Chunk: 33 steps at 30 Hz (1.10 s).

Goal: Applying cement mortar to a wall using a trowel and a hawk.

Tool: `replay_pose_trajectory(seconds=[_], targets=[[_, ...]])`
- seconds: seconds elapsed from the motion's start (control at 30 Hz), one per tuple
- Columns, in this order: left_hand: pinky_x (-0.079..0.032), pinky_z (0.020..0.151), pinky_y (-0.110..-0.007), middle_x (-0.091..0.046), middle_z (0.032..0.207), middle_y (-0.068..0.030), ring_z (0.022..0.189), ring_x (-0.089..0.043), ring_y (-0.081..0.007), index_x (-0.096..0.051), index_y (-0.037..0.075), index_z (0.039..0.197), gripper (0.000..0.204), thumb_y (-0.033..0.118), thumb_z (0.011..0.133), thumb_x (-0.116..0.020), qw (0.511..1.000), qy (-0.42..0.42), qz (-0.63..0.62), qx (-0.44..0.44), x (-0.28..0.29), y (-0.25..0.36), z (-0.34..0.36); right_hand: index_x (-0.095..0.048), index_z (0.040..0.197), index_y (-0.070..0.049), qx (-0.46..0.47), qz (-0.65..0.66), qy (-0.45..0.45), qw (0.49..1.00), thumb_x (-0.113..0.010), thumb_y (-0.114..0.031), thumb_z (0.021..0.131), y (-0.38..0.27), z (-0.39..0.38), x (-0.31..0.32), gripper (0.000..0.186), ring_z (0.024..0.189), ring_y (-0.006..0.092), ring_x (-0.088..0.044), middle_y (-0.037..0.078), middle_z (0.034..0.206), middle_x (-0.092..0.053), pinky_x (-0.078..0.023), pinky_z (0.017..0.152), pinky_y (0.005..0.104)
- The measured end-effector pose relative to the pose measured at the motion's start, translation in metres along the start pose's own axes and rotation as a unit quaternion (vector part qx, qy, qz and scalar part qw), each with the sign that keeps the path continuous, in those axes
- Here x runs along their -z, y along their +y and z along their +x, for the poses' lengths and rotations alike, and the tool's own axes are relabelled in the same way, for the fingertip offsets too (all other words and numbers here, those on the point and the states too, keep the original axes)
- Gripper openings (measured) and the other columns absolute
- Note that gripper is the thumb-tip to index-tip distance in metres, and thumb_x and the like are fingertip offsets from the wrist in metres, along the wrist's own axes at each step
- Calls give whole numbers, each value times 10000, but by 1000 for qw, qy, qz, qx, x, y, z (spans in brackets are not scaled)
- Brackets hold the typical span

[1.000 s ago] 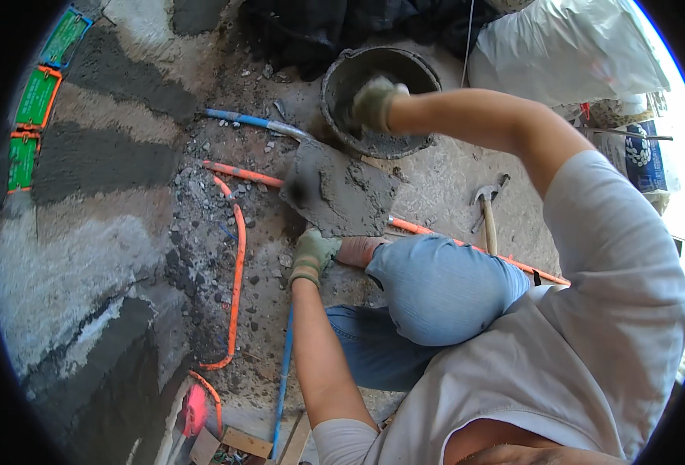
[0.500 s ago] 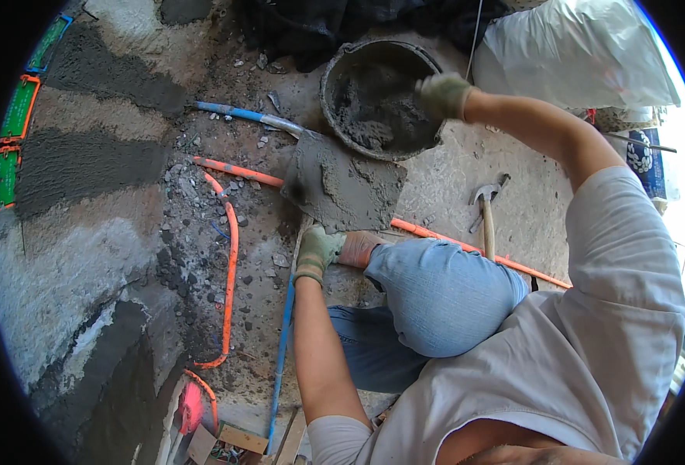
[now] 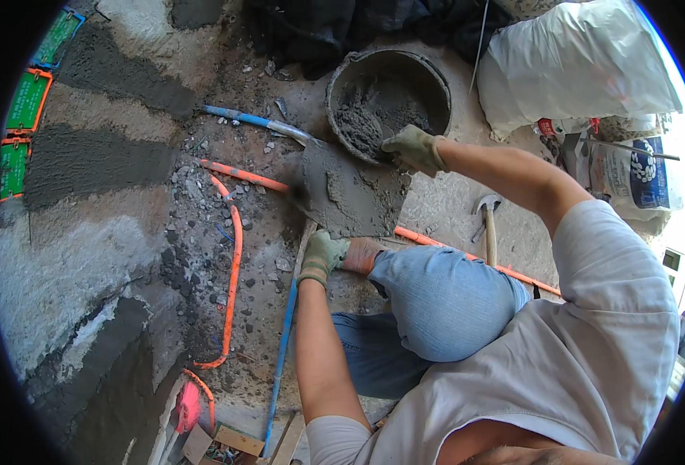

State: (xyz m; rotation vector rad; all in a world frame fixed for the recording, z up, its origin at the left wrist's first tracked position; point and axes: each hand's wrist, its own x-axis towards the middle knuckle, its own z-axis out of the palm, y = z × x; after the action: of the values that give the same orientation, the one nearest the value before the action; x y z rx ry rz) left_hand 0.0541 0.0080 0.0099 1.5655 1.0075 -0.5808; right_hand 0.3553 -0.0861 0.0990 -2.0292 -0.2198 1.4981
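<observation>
A flat board [image 3: 355, 195] smeared with wet grey mortar lies just below a round dark bucket [image 3: 445, 85]. My left hand [image 3: 323, 256], in a pale green glove, is closed at the board's near edge. Over the bucket's near rim is my gloved right hand [image 3: 416, 149], its fingers curled round something hidden by the glove and the mortar. Inside the bucket, wet mortar [image 3: 362, 120] is heaped toward the left side.
Orange conduit [image 3: 234, 271] and blue pipes [image 3: 238, 115] cross the rubble-strewn floor. A hammer [image 3: 490, 232] lies right of my knee. White sacks [image 3: 575, 62] stand at the far right. Green boxes [image 3: 26, 101] sit in the mortar-patched wall [image 3: 87, 167] at left.
My right hand has moved left and nearer, from above the bucket's right side to its near rim. The heap of mortar in the bucket looks different. My left hand stays at the board's edge.
</observation>
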Motion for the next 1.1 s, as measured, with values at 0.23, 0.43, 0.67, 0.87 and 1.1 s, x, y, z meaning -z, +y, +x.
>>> replay_pose_trajectory(seconds=[0.23,0.43,0.67,0.87,1.1], targets=[[-528,785,-446,-650,973,-306,937,-648,-431,-655,-58,948,474,332,693,-743,994,46,71,-64,-18,-26,19,-650,782,-19,129,-11,96,987,-604,-354,889,34,-61,-26,355,591,214,-606,119,670,-623,-494,566,338],[-523,796,-456,-648,1006,-290,957,-633,-441,-670,-30,950,456,342,695,-733,988,88,62,-114,-20,-37,9,-657,1053,-85,225,-335,160,901,-593,-402,883,68,-88,-48,365,859,362,-656,222,896,-655,-522,776,434],[-536,660,-427,-694,855,-209,767,-690,-312,-663,-36,905,385,262,697,-791,992,67,58,-94,-43,-14,12,-722,890,-40,112,-691,193,688,-560,-233,866,-116,16,83,253,813,276,-700,157,836,-694,-554,718,405],[-514,789,-458,-644,983,-307,956,-631,-440,-661,-57,929,489,371,703,-733,999,40,20,-28,-41,-69,29,-696,1030,-73,112,-849,-51,514,-615,-99,872,-132,-12,-66,180,874,234,-688,120,1012,-687,-563,699,364],[-520,457,-380,-672,752,-163,612,-667,-252,-616,-60,911,294,154,761,-750,994,33,19,-101,-47,-25,36,-735,896,-89,225,-722,171,632,-541,-203,846,-98,40,105,230,675,322,-676,139,732,-689,-554,636,421]])
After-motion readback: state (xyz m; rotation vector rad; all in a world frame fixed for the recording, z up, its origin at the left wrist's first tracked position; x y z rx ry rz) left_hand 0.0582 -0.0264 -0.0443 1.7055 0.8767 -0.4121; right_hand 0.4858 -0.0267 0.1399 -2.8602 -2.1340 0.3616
